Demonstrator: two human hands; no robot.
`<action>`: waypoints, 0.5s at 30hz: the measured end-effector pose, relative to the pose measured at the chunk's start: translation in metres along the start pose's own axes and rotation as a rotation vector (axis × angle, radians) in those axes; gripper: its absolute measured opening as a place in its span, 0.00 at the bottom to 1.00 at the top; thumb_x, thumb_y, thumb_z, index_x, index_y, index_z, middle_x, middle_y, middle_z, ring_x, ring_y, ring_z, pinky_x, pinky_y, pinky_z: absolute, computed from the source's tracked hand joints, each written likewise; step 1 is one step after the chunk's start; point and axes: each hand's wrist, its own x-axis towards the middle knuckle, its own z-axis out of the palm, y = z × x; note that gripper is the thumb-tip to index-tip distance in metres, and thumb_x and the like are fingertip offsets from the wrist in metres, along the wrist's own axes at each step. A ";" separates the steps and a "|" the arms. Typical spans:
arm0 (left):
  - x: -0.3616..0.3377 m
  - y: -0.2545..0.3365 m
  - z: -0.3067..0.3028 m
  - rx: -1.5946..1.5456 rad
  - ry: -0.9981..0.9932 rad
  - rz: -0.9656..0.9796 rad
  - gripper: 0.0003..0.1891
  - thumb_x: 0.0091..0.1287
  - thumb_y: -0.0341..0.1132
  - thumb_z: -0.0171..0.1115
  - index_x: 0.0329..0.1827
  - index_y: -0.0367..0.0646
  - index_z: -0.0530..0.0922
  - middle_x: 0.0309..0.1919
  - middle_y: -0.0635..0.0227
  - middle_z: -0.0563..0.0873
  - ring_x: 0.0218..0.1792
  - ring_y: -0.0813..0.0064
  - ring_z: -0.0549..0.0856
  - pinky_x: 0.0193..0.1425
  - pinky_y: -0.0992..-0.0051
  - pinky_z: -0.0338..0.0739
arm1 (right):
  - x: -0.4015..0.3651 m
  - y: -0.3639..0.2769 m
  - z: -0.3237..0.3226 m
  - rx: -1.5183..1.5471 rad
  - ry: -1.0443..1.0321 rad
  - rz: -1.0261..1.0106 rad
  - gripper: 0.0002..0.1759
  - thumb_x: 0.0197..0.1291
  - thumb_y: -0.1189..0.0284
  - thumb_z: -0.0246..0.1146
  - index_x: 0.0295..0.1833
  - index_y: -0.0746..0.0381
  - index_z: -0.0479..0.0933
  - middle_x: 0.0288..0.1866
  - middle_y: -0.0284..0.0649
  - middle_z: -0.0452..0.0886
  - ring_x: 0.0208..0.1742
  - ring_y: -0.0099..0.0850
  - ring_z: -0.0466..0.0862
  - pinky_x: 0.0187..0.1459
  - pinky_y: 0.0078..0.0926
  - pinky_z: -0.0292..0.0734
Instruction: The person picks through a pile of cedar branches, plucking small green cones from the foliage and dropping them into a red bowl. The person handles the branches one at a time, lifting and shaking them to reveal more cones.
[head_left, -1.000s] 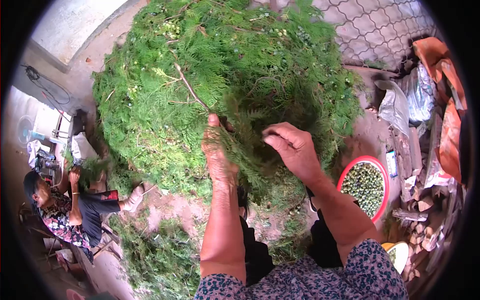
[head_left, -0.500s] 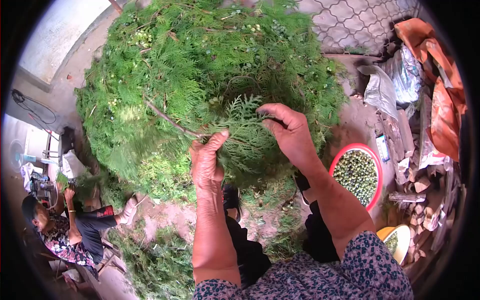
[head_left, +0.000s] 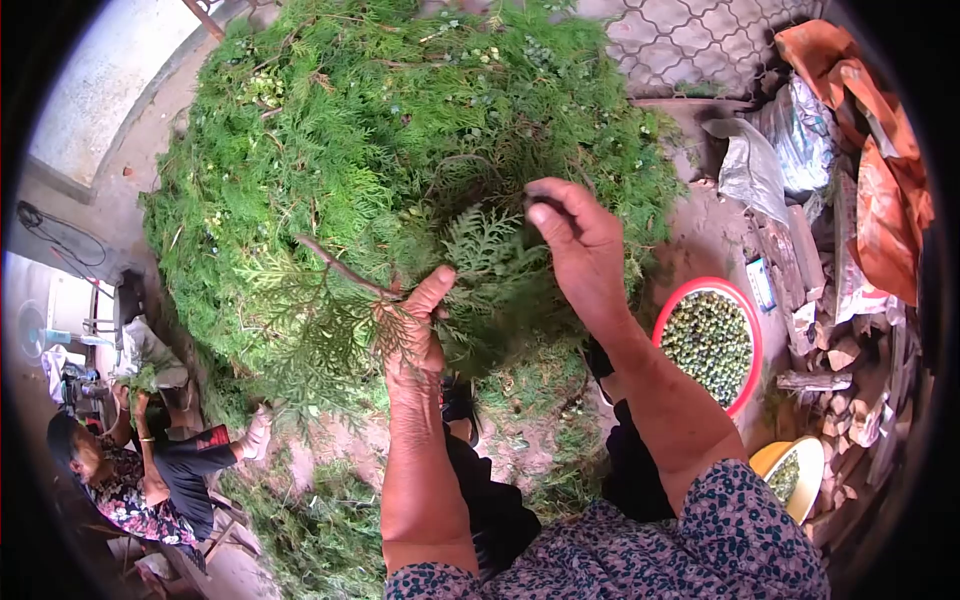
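My left hand (head_left: 415, 325) is closed around the brown stem of a leafy green branch (head_left: 345, 272), whose flat sprays spread to both sides of the fist. To its right, my right hand (head_left: 580, 235) is raised at the edge of the sprays, thumb and index finger bent close together. Whether something small sits between those fingertips is too unclear to tell. Behind both hands rises a large heap of green cuttings (head_left: 370, 140), with small pale round cones among the leaves.
A red-rimmed basin (head_left: 757, 345) of small green cones and a yellow basin (head_left: 812, 475) stand at right, beside chopped wood (head_left: 845, 355), sacks (head_left: 750, 170) and orange sheeting (head_left: 885, 200). A seated person (head_left: 140, 480) handles greenery at left. Cuttings (head_left: 340, 520) lie below.
The branch in my left hand has turned, its left sprays now hanging lower. My right hand has moved slightly up and right. The seated person's hands have lowered a little.
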 end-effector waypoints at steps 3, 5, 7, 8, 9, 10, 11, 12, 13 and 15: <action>0.006 -0.002 -0.006 -0.115 0.039 -0.029 0.19 0.43 0.35 0.74 0.39 0.48 0.78 0.35 0.80 0.80 0.37 0.82 0.73 0.35 0.78 0.60 | -0.002 -0.004 -0.004 -0.125 0.108 -0.257 0.05 0.56 0.79 0.60 0.38 0.67 0.75 0.29 0.34 0.76 0.28 0.19 0.71 0.30 0.17 0.67; 0.010 -0.005 -0.011 -0.144 0.019 -0.025 0.18 0.44 0.35 0.74 0.39 0.48 0.78 0.34 0.80 0.80 0.37 0.82 0.73 0.35 0.78 0.60 | -0.008 -0.010 0.000 -0.163 0.049 -0.257 0.04 0.55 0.79 0.61 0.37 0.67 0.76 0.28 0.35 0.75 0.28 0.20 0.72 0.30 0.17 0.67; 0.011 -0.005 -0.012 -0.172 -0.004 -0.025 0.18 0.45 0.35 0.74 0.39 0.48 0.78 0.34 0.80 0.80 0.37 0.82 0.73 0.34 0.79 0.59 | -0.009 -0.005 0.007 -0.233 -0.007 -0.259 0.05 0.52 0.77 0.63 0.33 0.68 0.77 0.25 0.38 0.74 0.26 0.25 0.73 0.30 0.19 0.68; 0.011 -0.005 -0.011 -0.173 -0.004 -0.030 0.18 0.45 0.35 0.73 0.39 0.48 0.78 0.34 0.80 0.80 0.36 0.83 0.73 0.34 0.79 0.59 | -0.008 0.001 0.008 -0.234 -0.006 -0.258 0.05 0.52 0.77 0.63 0.33 0.68 0.77 0.25 0.38 0.74 0.26 0.25 0.73 0.30 0.19 0.68; 0.010 -0.004 -0.009 -0.175 -0.003 -0.036 0.17 0.45 0.35 0.73 0.39 0.48 0.78 0.33 0.80 0.80 0.36 0.83 0.73 0.33 0.79 0.59 | -0.008 0.008 0.008 -0.283 -0.054 -0.290 0.07 0.51 0.76 0.64 0.34 0.68 0.77 0.26 0.39 0.74 0.26 0.27 0.74 0.29 0.20 0.69; 0.010 -0.004 -0.008 -0.175 -0.003 -0.037 0.17 0.45 0.35 0.73 0.39 0.48 0.78 0.33 0.80 0.80 0.36 0.83 0.73 0.33 0.79 0.59 | -0.007 0.008 0.009 -0.331 -0.103 -0.322 0.08 0.50 0.75 0.66 0.35 0.68 0.77 0.26 0.39 0.75 0.26 0.28 0.75 0.29 0.21 0.69; 0.009 -0.004 -0.006 -0.172 -0.032 -0.042 0.17 0.46 0.35 0.73 0.39 0.48 0.78 0.33 0.80 0.80 0.35 0.83 0.73 0.33 0.80 0.59 | -0.010 0.005 0.011 -0.373 -0.113 -0.195 0.12 0.46 0.72 0.68 0.36 0.66 0.78 0.27 0.40 0.75 0.26 0.33 0.75 0.31 0.26 0.70; 0.008 -0.003 -0.005 -0.168 -0.058 -0.047 0.17 0.46 0.35 0.73 0.38 0.48 0.78 0.33 0.81 0.80 0.35 0.84 0.74 0.33 0.80 0.59 | -0.009 0.002 0.012 -0.370 -0.116 -0.193 0.12 0.46 0.72 0.68 0.36 0.66 0.78 0.27 0.40 0.75 0.26 0.33 0.75 0.31 0.26 0.70; 0.005 0.000 -0.002 -0.158 -0.052 -0.049 0.17 0.45 0.34 0.73 0.38 0.48 0.78 0.33 0.80 0.80 0.34 0.83 0.74 0.33 0.81 0.60 | -0.006 0.001 0.013 -0.505 -0.071 -0.341 0.12 0.45 0.71 0.68 0.35 0.66 0.78 0.28 0.41 0.75 0.27 0.35 0.75 0.31 0.29 0.70; 0.006 -0.002 -0.004 -0.115 -0.036 -0.037 0.23 0.42 0.36 0.75 0.42 0.44 0.76 0.34 0.76 0.80 0.34 0.80 0.75 0.33 0.79 0.63 | -0.006 0.003 0.012 -0.637 -0.026 -0.491 0.12 0.44 0.71 0.68 0.34 0.65 0.77 0.28 0.41 0.75 0.27 0.38 0.74 0.32 0.32 0.70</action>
